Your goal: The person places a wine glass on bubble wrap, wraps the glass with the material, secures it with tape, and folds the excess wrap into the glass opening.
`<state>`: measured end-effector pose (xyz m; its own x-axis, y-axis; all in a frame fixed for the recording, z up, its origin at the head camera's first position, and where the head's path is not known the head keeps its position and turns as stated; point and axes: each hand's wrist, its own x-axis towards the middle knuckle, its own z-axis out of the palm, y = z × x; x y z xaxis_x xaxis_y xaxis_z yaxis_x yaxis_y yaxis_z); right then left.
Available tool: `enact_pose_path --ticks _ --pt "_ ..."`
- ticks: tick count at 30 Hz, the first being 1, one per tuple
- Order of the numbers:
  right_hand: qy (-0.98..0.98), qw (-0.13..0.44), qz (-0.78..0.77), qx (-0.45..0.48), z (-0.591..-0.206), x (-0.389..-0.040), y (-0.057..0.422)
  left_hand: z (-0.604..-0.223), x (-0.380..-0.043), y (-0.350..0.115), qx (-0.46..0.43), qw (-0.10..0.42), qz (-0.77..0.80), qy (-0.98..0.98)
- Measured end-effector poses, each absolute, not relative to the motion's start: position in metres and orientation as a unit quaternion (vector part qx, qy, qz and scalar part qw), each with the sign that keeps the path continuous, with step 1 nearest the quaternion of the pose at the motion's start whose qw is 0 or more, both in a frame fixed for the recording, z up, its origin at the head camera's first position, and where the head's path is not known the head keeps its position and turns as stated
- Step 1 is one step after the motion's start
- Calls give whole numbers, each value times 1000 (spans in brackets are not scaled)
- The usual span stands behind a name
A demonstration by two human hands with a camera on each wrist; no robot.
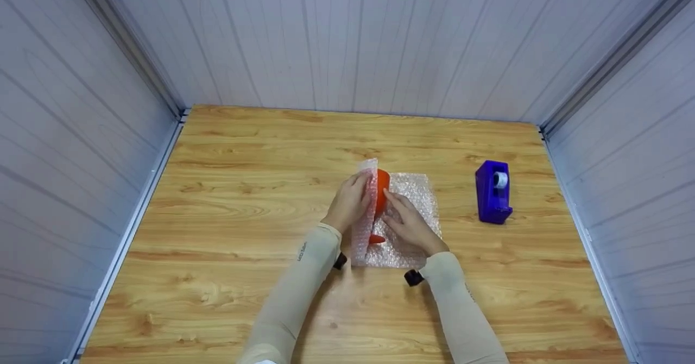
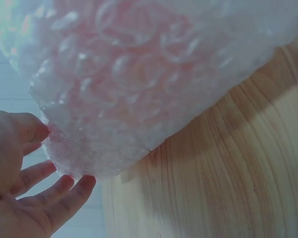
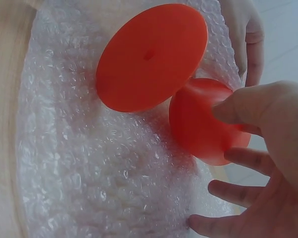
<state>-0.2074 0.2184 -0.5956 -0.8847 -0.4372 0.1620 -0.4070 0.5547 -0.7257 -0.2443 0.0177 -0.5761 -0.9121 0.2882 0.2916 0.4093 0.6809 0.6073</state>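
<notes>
An orange goblet lies on its side on a sheet of clear bubble wrap. Its round flat foot points toward the person, the bowl away. The left hand holds up the sheet's left part, which stands folded against the bowl and hides part of it. Thumb and fingertips grip the wrap's edge in the left wrist view. From the other side, the right hand holds the bowl with its thumb and nearest fingers; the remaining fingers reach down toward the wrap.
A blue tape dispenser with a white roll stands to the right on the wood-grain table. Panelled walls enclose the table at the back and on both sides. Small black cameras sit at the wrists.
</notes>
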Motion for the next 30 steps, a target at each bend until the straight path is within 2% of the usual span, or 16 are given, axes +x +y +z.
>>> enact_pose_path --ticks 13,23,30 --pt "894 51 -381 -228 -595 -207 222 -577 -243 21 -181 91 -352 -914" --pt "897 17 -358 -257 -591 -208 225 -571 -244 23 -197 86 -335 -918" --pt "891 38 -376 -252 -592 -209 229 -572 -244 27 -183 81 -317 -927"
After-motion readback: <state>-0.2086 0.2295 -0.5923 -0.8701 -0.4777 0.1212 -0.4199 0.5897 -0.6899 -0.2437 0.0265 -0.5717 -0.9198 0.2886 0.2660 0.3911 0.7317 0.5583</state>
